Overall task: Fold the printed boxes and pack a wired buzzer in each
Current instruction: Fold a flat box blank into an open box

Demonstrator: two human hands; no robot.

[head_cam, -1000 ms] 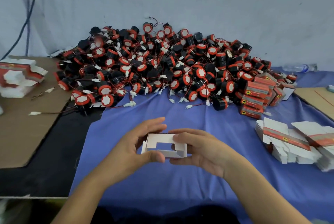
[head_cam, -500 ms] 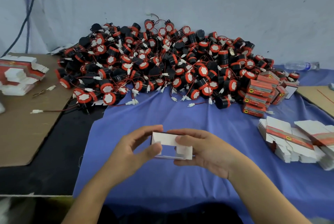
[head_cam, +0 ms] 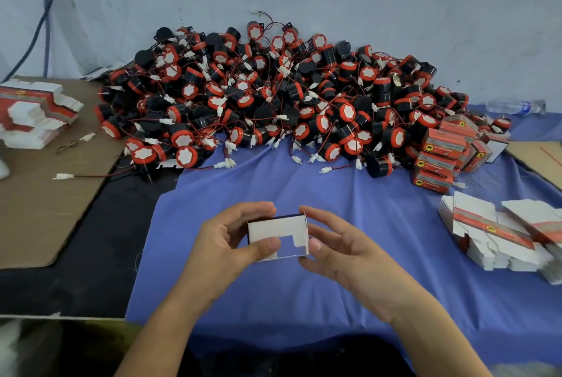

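I had one view only: the head-worn camera faced forward and down, close over the blue cloth (head_cam: 334, 188), buzzer pile (head_cam: 273, 96) at twelve o'clock.

Dim, soft, blurred warped edges
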